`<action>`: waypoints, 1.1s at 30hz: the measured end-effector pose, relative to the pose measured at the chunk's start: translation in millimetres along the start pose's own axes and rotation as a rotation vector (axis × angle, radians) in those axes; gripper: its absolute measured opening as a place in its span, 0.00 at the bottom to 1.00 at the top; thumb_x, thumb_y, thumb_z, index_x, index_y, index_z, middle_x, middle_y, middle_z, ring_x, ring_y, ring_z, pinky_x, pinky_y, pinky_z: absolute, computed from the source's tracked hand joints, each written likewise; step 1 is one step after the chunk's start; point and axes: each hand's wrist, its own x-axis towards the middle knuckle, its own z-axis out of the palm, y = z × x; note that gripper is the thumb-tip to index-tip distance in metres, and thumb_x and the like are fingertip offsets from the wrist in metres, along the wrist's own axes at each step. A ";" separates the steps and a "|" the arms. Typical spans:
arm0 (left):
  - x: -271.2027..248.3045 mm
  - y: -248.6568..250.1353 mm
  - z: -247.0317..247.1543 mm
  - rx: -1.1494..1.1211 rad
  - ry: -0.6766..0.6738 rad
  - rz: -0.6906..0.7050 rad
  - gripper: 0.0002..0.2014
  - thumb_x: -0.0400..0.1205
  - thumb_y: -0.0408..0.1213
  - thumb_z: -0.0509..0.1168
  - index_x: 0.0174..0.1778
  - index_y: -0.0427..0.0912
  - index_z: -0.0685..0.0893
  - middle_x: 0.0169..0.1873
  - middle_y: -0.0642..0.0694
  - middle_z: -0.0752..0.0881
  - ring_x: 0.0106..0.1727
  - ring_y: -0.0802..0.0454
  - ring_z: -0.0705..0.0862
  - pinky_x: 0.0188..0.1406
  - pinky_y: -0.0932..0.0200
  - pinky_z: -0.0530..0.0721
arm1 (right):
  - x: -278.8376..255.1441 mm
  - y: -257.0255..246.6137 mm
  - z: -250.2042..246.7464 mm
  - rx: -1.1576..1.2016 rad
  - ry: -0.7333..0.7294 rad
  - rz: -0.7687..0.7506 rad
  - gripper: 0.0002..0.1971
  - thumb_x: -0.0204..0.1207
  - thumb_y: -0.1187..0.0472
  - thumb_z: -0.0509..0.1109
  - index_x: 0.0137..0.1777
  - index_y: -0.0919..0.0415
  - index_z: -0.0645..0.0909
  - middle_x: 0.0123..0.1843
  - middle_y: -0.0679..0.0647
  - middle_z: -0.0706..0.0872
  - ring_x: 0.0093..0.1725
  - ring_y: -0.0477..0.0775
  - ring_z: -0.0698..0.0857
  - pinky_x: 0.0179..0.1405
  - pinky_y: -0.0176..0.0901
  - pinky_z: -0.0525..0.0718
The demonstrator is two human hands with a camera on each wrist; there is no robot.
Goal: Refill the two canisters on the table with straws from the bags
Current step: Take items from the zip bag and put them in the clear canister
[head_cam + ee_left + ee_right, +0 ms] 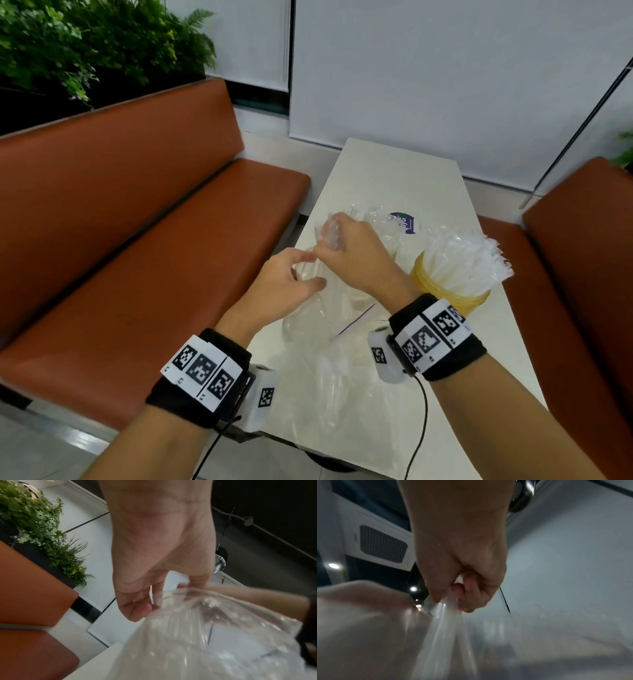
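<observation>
1. From the head view, both hands are up over the near half of the white bench (404,171). The right hand (356,255) is fisted round a bunch of clear-wrapped straws (330,233), pulling up out of a crinkly clear bag (325,318) that's lying on the bench.
2. The left hand (284,287) sits just beside it, fingers loosely curled at the bag's mouth. Can't tell from here whether it's really holding the plastic.
3. The left wrist cam shows fingertips (137,609) touching the bag edge, but it's blurry.
4. The right wrist cam confirms the grip: fingers (467,588) wrapped tight round the straws.
5. Only the head view catches the yellow canister (445,291), right of the bag, already stuffed with straws.
</observation>
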 end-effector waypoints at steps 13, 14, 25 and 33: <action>14.4 -17.1 25.3 -0.008 0.177 0.192 0.41 0.66 0.61 0.81 0.74 0.54 0.77 0.65 0.60 0.85 0.68 0.62 0.82 0.68 0.59 0.82 | 12.6 -13.9 4.1 0.193 -0.061 -0.132 0.05 0.73 0.58 0.70 0.46 0.59 0.82 0.36 0.54 0.85 0.36 0.51 0.85 0.39 0.48 0.86; 14.6 -17.4 25.6 -0.019 0.190 0.213 0.35 0.69 0.55 0.82 0.71 0.52 0.80 0.62 0.59 0.87 0.65 0.62 0.84 0.65 0.59 0.84 | 12.9 -11.3 5.8 0.229 -0.062 -0.115 0.04 0.74 0.59 0.70 0.46 0.59 0.83 0.37 0.52 0.86 0.38 0.49 0.86 0.41 0.45 0.87; 17.2 -12.6 28.2 -0.219 0.221 0.277 0.08 0.76 0.28 0.70 0.50 0.39 0.88 0.37 0.49 0.90 0.39 0.57 0.91 0.34 0.59 0.86 | 11.4 -10.8 29.5 0.177 0.062 -0.002 0.13 0.72 0.47 0.78 0.41 0.53 0.78 0.36 0.43 0.82 0.35 0.41 0.83 0.36 0.35 0.81; 13.3 -24.5 22.5 -0.100 0.216 0.117 0.29 0.63 0.64 0.81 0.50 0.47 0.84 0.44 0.48 0.89 0.43 0.47 0.88 0.41 0.46 0.90 | 26.6 -51.3 -2.8 0.568 0.077 -0.176 0.08 0.88 0.56 0.63 0.51 0.58 0.77 0.27 0.55 0.86 0.29 0.56 0.88 0.42 0.46 0.87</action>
